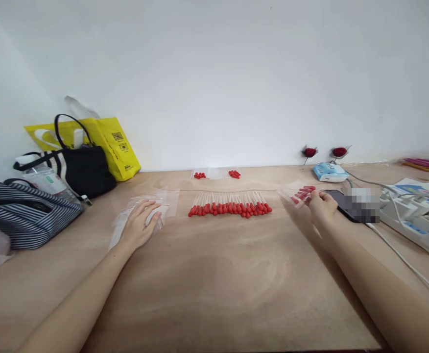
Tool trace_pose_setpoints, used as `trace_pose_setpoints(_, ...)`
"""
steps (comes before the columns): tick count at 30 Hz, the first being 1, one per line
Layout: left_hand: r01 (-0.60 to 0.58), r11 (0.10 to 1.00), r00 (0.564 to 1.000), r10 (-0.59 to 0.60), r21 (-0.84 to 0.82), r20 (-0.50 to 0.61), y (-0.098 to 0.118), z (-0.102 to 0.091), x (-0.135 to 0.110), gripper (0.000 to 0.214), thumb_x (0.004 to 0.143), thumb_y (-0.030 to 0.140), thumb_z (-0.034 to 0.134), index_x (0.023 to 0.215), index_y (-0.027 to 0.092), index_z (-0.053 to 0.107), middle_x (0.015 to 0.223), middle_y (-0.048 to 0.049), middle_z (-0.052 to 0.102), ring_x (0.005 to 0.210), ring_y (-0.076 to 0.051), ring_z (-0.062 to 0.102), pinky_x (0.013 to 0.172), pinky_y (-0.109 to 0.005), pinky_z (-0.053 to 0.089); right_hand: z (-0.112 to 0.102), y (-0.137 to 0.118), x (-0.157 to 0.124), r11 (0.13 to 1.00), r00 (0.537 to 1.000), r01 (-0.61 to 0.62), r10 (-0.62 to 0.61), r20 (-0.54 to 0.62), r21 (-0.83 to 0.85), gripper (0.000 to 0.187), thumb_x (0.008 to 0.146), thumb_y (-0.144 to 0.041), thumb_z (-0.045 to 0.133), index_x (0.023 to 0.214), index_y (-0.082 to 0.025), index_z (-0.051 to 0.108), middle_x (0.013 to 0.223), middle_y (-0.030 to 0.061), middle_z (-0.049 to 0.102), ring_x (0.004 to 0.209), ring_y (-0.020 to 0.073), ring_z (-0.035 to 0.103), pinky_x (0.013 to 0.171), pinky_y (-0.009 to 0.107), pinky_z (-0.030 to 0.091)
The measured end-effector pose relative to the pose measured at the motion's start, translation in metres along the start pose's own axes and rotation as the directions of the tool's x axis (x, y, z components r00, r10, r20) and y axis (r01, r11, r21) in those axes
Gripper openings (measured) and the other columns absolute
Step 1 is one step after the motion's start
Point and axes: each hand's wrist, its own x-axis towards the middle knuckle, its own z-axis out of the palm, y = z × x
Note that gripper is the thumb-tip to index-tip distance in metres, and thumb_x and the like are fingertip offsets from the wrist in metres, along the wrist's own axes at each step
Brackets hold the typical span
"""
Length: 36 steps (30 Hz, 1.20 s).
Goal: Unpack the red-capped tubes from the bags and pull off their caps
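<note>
1. Red-tipped sticks (231,208): central row.
2. Left hand (140,225), 9 o'clock: fingers relaxed over clear bags (171,200).
3. Right hand (322,208), 3 o'clock: fingers pinch filled packet (302,193).
4. Table (218,284): stretches toward 6 o'clock; wall (214,83) at 12.

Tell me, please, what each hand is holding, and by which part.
The right hand holds a bag with red tips showing, by its right edge. The left hand lies open over other bags, no grip visible.
</note>
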Motion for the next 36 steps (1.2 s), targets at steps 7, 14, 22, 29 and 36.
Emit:
trace_pose_setpoints(7,-0.024,0.989,0.999,0.019,-0.148,-0.037,0.022,-0.003,0.004,0.029,0.086,0.034,0.037,0.101,0.016,0.055,0.106,-0.0088,0.057,0.106,-0.021,0.049,0.093,-0.039,0.038,0.019,-0.029,-0.036,0.942,0.961,-0.043,-0.052,0.270,0.334,0.022,0.071,-0.035,0.061,0.076,-0.017,0.050,0.061,-0.0032,0.059,0.051,0.0103,0.059,0.051,0.026,0.051)
trace_pose_setpoints(14,-0.076,0.924,0.993,0.102,-0.375,0.051,0.082,0.001,0.005,0.025,0.087,0.027,0.037,0.103,0.018,0.054,0.105,-0.0068,0.058,0.109,-0.019,0.047,0.095,-0.038,0.037,0.044,-0.013,-0.142,0.870,0.603,-0.490,0.377,0.703,-0.046,0.026,0.063,-0.036,0.068,0.073,-0.016,0.055,0.058,-0.0005,0.062,0.045,0.0121,0.056,0.046,0.025,0.048)
trace_pose_setpoints(22,-0.310,0.828,0.762,0.510,-0.467,0.399,0.148,-0.003,0.005,0.045,0.084,0.038,0.045,0.125,0.023,0.041,0.130,-0.0081,0.043,0.125,-0.024,0.030,0.104,-0.049,0.020,0.047,0.001,-0.163,0.856,0.445,-0.448,0.463,0.767,-0.257,0.028,0.064,-0.039,0.066,0.068,-0.015,0.053,0.054,-0.0018,0.060,0.048,0.0104,0.057,0.051,0.024,0.049)
trace_pose_setpoints(29,-0.224,0.837,0.703,0.493,-0.499,0.512,0.157,0.011,-0.002,0.058,0.079,0.045,0.049,0.130,0.023,0.035,0.136,-0.0131,0.034,0.124,-0.028,0.031,0.098,-0.048,0.029,0.031,-0.009,-0.139,0.825,0.343,-0.280,0.564,0.751,-0.492,0.038,0.058,-0.020,0.069,0.092,-0.015,0.052,0.056,-0.0045,0.059,0.051,0.0107,0.060,0.047,0.021,0.050)
trace_pose_setpoints(36,-0.153,0.842,0.742,0.444,-0.518,0.502,0.170,0.012,0.007,0.043,0.084,0.033,0.045,0.125,0.020,0.042,0.131,-0.0122,0.041,0.119,-0.025,0.038,0.096,-0.044,0.034,0.027,-0.008,-0.143,0.887,0.354,-0.230,0.459,0.815,-0.400,0.049,0.056,-0.023,0.070,0.095,-0.018,0.040,0.052,-0.0114,0.053,0.041,0.0081,0.055,0.042,0.021,0.049)
